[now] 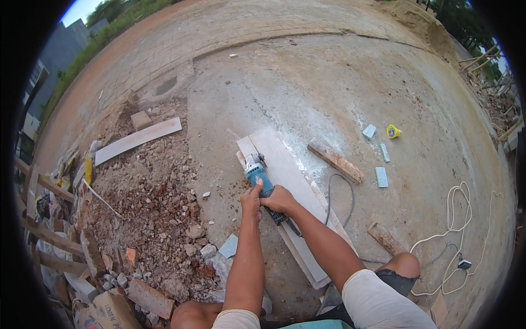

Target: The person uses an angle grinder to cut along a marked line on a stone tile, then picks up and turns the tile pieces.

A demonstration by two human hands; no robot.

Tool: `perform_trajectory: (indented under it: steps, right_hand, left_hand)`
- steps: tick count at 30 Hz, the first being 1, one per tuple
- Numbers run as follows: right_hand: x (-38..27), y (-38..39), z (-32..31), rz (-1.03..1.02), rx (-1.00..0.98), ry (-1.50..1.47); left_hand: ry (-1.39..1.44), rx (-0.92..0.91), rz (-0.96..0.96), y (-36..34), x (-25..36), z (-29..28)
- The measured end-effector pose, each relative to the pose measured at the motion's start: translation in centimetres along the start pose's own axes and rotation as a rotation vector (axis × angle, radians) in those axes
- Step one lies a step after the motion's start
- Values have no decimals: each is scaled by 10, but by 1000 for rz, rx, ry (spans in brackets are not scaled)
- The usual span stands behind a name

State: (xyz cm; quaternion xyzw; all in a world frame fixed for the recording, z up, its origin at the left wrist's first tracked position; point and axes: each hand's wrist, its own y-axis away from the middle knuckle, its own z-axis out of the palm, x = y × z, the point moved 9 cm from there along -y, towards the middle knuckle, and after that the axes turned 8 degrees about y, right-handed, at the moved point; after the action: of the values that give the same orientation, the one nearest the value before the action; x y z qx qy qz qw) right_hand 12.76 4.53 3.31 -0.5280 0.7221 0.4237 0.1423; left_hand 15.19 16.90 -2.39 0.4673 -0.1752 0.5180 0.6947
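Observation:
My left hand (251,200) and my right hand (279,200) are both closed around the body of a teal angle grinder (257,176), the left on its left side and the right over its rear part. The silver head and disc of the grinder rest at the far end of a long pale grey tile (282,156). A thin line runs from the disc to the tile's far edge. White dust lies along the tile's right edge. The grinder's underside, where it meets the tile, is hidden by its head.
Rubble (159,214) lies left, with a loose tile strip (138,141) across it. Right of the tile are a wooden block (335,162), another wood piece (385,238), pale blue tile offcuts (381,176) and a yellow tape measure (393,131). A dark cable and white cord (452,225) trail nearby.

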Motion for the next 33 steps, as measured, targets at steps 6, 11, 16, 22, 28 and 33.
perform_trajectory:
  steps: [6,11,16,22,28,33]
  right_hand:
    - [0,-3,4,5,-45,-18]
    - [3,-7,8,-10,-43,-40]
    - [6,-9,9,6,-39,-26]
    - [8,-12,11,16,-64,-34]
    - [11,-6,10,-8,-23,-30]
    - [9,5,7,-15,-54,-27]
  left_hand:
    - [-3,10,-2,-3,-1,-4]
    - [-37,28,11,-7,-1,-8]
    - [-54,50,6,-1,2,-4]
    - [-69,41,-12,-3,-1,-4]
    - [-63,30,22,0,-4,-6]
    - [-55,22,34,8,-6,-6]
